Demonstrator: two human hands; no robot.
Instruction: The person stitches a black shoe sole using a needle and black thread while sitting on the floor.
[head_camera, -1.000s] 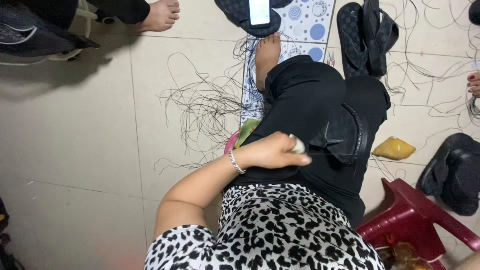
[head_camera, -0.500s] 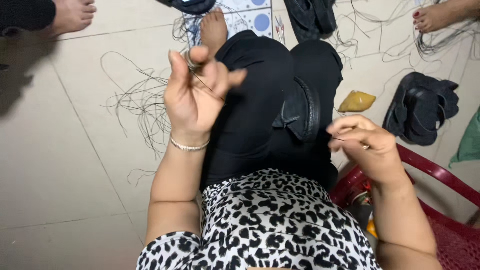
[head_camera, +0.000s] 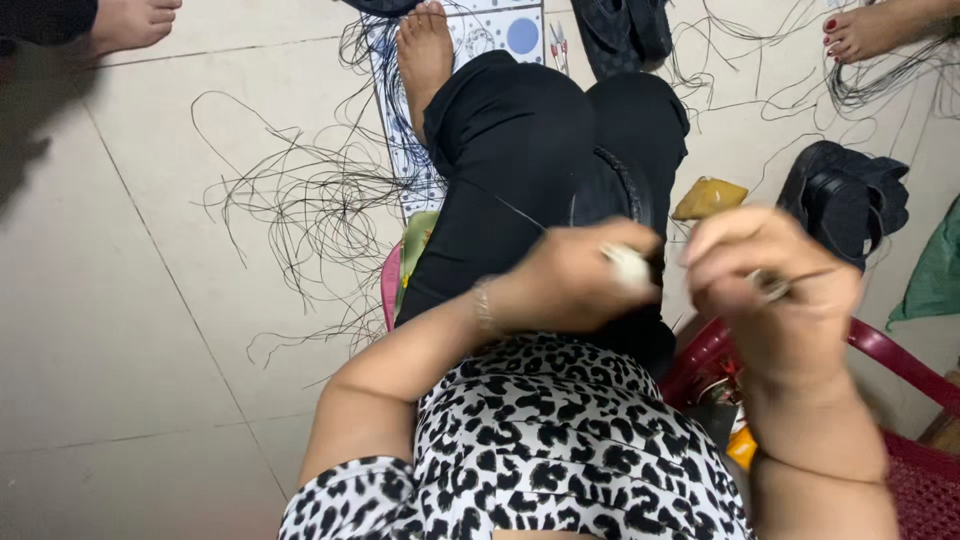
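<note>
Over the lap, both hands — left (head_camera: 570, 280), right (head_camera: 770, 285) — pinch a thin strand (head_camera: 500, 205).

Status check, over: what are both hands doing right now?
Left hand closed on a small whitish piece. Right hand pinching a thin dark strand. Both blurred above the black-trousered lap. Nothing between them.

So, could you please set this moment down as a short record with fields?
Left hand: closed in a fist over the lap, thin dark strand running from it
Right hand: fingers pinched on a small item, blurred
Lap: black trousers
Floor: loose dark strands, patterned mat, yellow packet, black sandals
Beside person: red plastic basket
</note>
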